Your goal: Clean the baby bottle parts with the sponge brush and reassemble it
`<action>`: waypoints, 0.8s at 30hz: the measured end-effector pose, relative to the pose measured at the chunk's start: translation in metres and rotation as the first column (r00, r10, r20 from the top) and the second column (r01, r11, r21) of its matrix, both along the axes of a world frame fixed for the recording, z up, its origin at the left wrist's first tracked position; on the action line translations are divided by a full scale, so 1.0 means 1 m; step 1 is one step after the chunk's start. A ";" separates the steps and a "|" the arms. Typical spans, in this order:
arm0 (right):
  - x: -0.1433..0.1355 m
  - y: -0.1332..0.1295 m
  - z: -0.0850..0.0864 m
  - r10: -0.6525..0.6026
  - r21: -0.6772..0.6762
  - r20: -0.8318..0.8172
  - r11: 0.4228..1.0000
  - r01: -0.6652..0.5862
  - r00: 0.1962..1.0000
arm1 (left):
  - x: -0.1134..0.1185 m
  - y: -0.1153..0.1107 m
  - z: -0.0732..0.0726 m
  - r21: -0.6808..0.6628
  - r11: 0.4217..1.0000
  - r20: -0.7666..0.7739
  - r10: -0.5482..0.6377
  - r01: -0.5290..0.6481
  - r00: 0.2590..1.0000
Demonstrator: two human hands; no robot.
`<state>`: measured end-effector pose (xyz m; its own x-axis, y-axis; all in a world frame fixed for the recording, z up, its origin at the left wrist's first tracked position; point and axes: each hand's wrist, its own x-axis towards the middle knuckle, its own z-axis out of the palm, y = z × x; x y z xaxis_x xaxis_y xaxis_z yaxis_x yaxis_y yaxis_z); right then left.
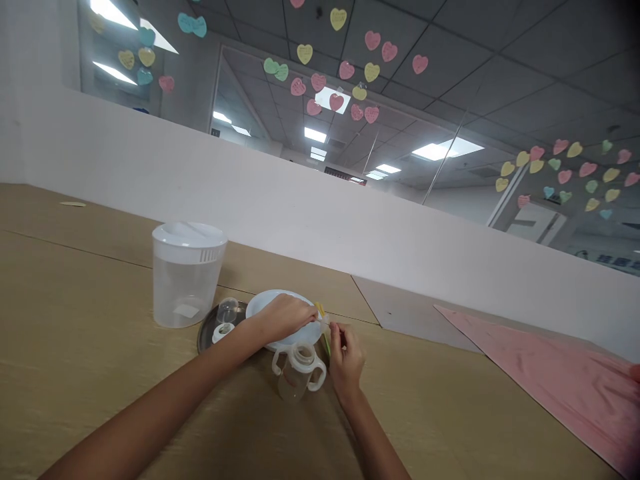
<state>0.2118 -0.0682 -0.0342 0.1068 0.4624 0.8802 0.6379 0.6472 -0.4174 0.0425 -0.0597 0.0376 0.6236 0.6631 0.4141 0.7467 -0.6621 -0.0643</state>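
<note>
My left hand (289,316) reaches over a pale round plate (263,301), fingers closed. Close to its right, my right hand (346,357) is raised with its fingers pinched together. A small translucent piece (325,323) shows between the two sets of fingertips, too small to name. Something yellow (320,308) and a green strip (327,345) are beside them. Below the plate stands a clear two-handled bottle (296,377) with its mouth uncovered. A dark round tray (206,331) at the left bears a clear cap (227,310) and a white ring-like lid (223,332).
A tall translucent container (185,287) with a white lid stands behind the tray. A pink sheet (560,380) covers the right side of the brown table (450,413). A low white wall (300,213) runs behind, under glass with heart-shaped notes.
</note>
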 end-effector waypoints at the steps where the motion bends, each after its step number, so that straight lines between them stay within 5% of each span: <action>1: -0.001 -0.001 0.000 0.003 -0.005 -0.006 1.000 -0.003 1.000 | -0.001 0.001 0.000 -0.005 1.000 0.007 0.008 -0.008 1.000; 11: 0.004 0.007 0.000 -0.002 -0.183 -0.449 0.979 -0.090 0.894 | -0.002 0.001 -0.001 -0.020 0.997 0.018 0.071 -0.070 0.997; 24: 0.017 0.018 0.012 -0.079 -0.216 -0.695 0.971 -0.102 0.715 | -0.012 0.015 -0.007 -0.065 0.983 -0.020 0.168 -0.169 0.986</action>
